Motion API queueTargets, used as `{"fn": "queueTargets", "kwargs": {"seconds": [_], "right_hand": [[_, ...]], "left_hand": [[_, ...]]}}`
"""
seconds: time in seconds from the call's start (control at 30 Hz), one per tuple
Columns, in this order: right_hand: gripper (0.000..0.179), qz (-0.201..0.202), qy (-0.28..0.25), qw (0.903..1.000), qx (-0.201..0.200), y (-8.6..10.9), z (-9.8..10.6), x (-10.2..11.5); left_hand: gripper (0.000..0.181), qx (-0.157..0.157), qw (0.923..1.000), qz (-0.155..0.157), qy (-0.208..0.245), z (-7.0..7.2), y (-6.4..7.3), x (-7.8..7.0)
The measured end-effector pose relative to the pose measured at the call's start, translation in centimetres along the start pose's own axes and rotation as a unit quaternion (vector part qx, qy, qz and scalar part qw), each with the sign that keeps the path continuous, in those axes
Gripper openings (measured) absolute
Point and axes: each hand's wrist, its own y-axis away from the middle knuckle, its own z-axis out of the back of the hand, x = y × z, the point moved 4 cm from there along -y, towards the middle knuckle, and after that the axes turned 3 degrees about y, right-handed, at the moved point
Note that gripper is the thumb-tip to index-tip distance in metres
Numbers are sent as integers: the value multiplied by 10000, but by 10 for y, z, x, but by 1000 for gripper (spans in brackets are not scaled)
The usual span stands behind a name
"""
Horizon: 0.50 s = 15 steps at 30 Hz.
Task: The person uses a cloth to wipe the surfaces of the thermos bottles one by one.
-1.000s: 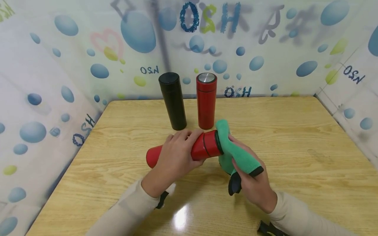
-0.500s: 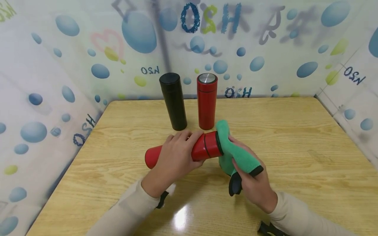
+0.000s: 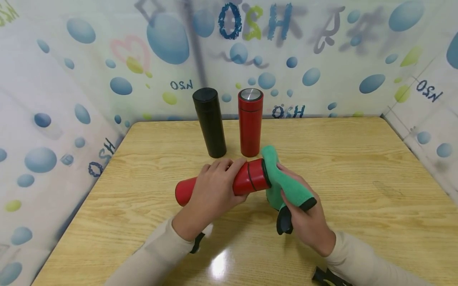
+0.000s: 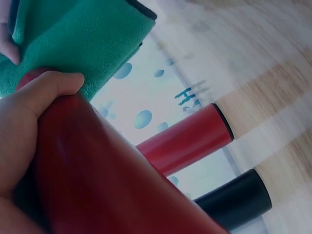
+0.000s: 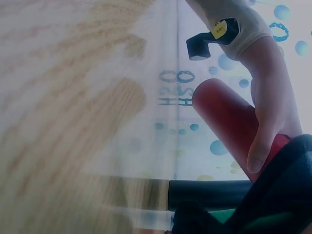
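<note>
My left hand (image 3: 214, 186) grips a red thermos bottle (image 3: 252, 174) around its middle, holding it tilted above the table with its lid end to the right and slightly higher. In the left wrist view the thumb lies along the red thermos bottle (image 4: 107, 170). My right hand (image 3: 309, 218) pinches a folded green cloth (image 3: 291, 186) with dark edging, thumb in front. The cloth lies against the lid end of the bottle and hides its end face. In the right wrist view the bottle's base end (image 5: 219, 105) sticks out beyond the left hand.
Behind the hands, a black thermos bottle (image 3: 210, 123) and a second red thermos bottle (image 3: 250, 123) with a silver lid top stand upright on the wooden table (image 3: 358, 167). Patterned walls rise at the back and both sides. A black strap-like object (image 3: 329, 276) shows by the right sleeve.
Hardly anything differs. The cloth's dark-edged lower corner has shifted slightly left and up with the right hand, while the left hand keeps its hold on the red thermos bottle.
</note>
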Motion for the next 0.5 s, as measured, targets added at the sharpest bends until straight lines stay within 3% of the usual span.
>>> {"fn": "queueTargets", "kwargs": {"seconds": [0.07,0.2,0.27,0.37,0.5], "right_hand": [[51,-44,-18,10000,63,0,0,0],[54,413,-217,9989,103,0,-2,2],[55,449,-215,9987,48,-1,-1,2],[53,126,-207,9996,-108,-2,2,0],[43,-695,-291,9965,-357,-1,7,-5]], "left_hand": [[78,-45,10000,59,2,0,0,1],[79,12,10000,60,20,-1,0,1],[78,62,10000,20,72,-2,0,0],[78,24,9997,54,245,0,-1,1],[78,-268,9957,247,854,6,-2,2]]}}
